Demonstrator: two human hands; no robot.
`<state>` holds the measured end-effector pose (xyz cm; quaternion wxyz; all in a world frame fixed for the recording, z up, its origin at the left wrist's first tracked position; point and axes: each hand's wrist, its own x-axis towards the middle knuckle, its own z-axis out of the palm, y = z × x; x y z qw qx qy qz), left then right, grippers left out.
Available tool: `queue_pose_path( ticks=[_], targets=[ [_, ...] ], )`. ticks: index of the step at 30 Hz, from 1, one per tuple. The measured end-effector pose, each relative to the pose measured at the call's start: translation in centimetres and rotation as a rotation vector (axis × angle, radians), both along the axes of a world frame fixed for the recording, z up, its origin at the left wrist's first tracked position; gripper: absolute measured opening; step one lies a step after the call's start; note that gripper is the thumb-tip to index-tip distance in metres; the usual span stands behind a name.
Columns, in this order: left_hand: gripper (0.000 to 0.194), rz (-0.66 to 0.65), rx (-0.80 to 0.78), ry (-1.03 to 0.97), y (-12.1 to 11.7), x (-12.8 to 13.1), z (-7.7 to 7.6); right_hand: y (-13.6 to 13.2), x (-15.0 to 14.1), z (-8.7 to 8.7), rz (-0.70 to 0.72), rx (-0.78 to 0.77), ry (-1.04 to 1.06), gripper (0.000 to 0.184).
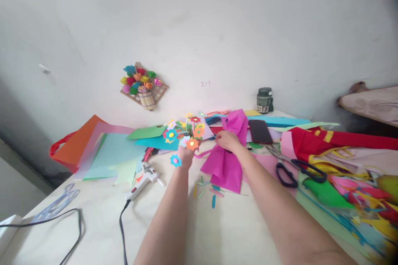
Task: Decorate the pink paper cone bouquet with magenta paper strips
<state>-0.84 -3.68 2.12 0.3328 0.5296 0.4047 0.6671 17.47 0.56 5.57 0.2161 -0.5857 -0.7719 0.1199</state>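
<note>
My left hand (185, 157) is closed around a bunch of paper flowers (192, 144) in orange, blue, yellow and red with contrasting centres. The grip covers their stems. One blue flower (175, 160) hangs lower, beside the wrist. To the right, my right hand (226, 139) lies across the gathered middle of a magenta sheet (228, 172), its fingers curled and closed on it. A small dark tip shows by those fingertips, too small to name. Several short coloured strips (213, 201) lie below the sheet.
A white glue gun (138, 187) with a black cord lies at left, near stacked coloured sheets (107, 155). Black-handled scissors (287, 174), a phone (260, 131) and a heap of scraps (370, 198) are at right. A dark green bottle (264, 101) stands by the wall.
</note>
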Motion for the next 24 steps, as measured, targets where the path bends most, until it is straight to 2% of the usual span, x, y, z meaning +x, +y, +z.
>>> queue_pose_path(
  ticks=[4,9,13,16,20,24],
  targets=[
    [0.019,-0.136,-0.019,0.082,-0.2,-0.1,0.4,1.0,0.4,-0.4,-0.055,0.018,0.23,0.027],
    [0.024,-0.275,-0.088,0.001,-0.5,0.1,0.6,2.4,1.0,-0.7,-0.089,0.103,0.61,0.02],
    [0.02,-0.355,-0.125,-0.041,-0.8,0.1,0.7,2.3,1.9,0.3,-0.13,0.149,1.029,0.023],
    [0.02,-0.425,-0.159,-0.063,-0.9,0.1,0.7,1.9,2.6,1.3,-0.106,0.145,1.256,0.018],
    [0.022,-0.453,-0.189,-0.07,-0.9,0.0,0.6,1.1,2.6,2.7,0.008,0.118,1.362,0.016],
    [0.031,-0.46,-0.201,-0.091,-1.1,0.0,0.8,-0.7,2.1,4.3,0.166,0.054,1.241,0.034]
  ],
)
